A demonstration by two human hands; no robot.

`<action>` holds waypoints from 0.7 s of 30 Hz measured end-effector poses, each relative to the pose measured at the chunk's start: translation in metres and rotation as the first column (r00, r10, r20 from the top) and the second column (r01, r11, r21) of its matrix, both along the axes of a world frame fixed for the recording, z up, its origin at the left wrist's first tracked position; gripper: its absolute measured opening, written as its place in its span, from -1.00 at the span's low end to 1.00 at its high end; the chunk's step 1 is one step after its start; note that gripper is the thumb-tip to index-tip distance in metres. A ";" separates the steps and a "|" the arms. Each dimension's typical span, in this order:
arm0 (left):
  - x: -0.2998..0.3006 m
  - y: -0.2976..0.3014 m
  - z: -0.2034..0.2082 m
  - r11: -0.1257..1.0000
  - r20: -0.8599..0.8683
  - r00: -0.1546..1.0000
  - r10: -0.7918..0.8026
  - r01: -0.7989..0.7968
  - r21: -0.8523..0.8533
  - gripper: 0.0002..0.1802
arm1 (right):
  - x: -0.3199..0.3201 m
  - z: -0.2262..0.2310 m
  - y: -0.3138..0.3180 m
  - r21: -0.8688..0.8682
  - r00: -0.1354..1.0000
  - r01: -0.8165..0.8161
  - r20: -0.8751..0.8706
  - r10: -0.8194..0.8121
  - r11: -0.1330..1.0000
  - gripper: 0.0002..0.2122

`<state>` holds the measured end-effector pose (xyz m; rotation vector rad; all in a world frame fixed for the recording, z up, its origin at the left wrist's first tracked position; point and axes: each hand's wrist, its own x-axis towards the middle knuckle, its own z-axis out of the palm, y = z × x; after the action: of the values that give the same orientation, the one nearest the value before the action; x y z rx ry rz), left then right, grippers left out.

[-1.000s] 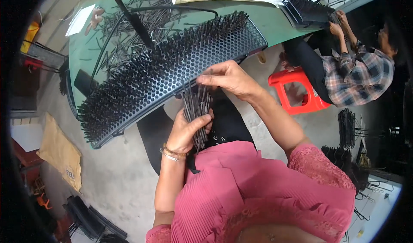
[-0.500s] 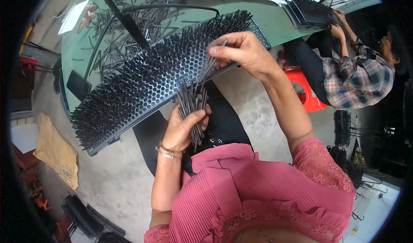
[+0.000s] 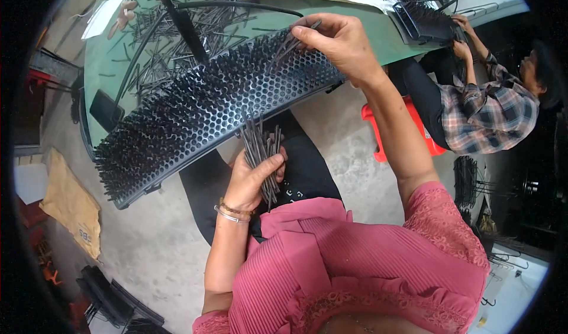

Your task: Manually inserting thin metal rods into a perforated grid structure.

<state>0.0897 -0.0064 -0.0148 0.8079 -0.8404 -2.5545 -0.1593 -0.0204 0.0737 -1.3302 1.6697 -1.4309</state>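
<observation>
A long black perforated panel [image 3: 201, 115] lay slantwise across the middle of the frame, running from the lower left up toward the upper centre, its near edge overhanging a green bench [image 3: 355, 23]. Short dark pins stood up from most of its holes, making it look like a curved brush. Loose dark pins [image 3: 177, 32] were scattered over the bench in the upper left, beside a black rod crossing it. Below the panel was a grey concrete floor [image 3: 142, 239], with a tan sack [image 3: 71, 207] lying at the left edge.

The right hand [image 3: 337, 41], in the upper centre, was pinched shut on a few thin pins [image 3: 290, 41], their tips touching the far end of the panel. The left hand [image 3: 254, 177], in the centre just below the panel's near edge, was closed around a bundle of pins [image 3: 263, 150] that fanned upward toward the panel; whether it touched the panel could not be told.

At the upper right another person in a plaid shirt [image 3: 485, 112] sat by a red stool [image 3: 402, 133], both hands on a second black panel [image 3: 423, 23] on the same bench.
</observation>
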 end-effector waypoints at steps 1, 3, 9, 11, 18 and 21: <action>0.000 0.001 0.000 1.000 -0.002 1.000 0.002 -0.002 -0.001 -0.69 | 0.002 0.000 0.001 0.006 0.998 0.005 -0.062 -0.004 1.000 -0.79; 0.000 0.003 -0.001 0.999 0.019 1.000 0.016 -0.016 0.029 -0.70 | 0.004 -0.002 0.001 0.010 0.992 0.010 -0.126 -0.009 1.000 -0.80; 0.002 0.004 -0.001 1.000 0.031 0.999 0.010 -0.011 0.021 -0.71 | 0.010 0.000 0.000 0.000 0.931 -0.088 -0.357 0.082 0.996 -0.83; 0.001 0.004 -0.002 1.000 0.028 1.000 0.010 -0.011 0.016 -0.71 | 0.009 -0.001 -0.002 0.001 0.922 -0.146 -0.363 0.136 0.989 -0.84; 0.002 0.005 -0.005 1.000 0.006 1.000 0.015 -0.015 0.014 -0.71 | 0.013 -0.001 -0.004 0.011 0.858 -0.191 -0.484 0.173 0.981 -0.84; 0.003 0.006 -0.005 0.999 0.007 1.000 0.007 -0.007 0.036 -0.69 | 0.011 -0.009 -0.003 0.017 0.847 -0.189 -0.504 0.172 0.982 -0.84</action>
<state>0.0925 -0.0009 -0.0198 0.8297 -0.7942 -2.5695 -0.1482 -0.0232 0.0648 -1.9519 1.7713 -1.0568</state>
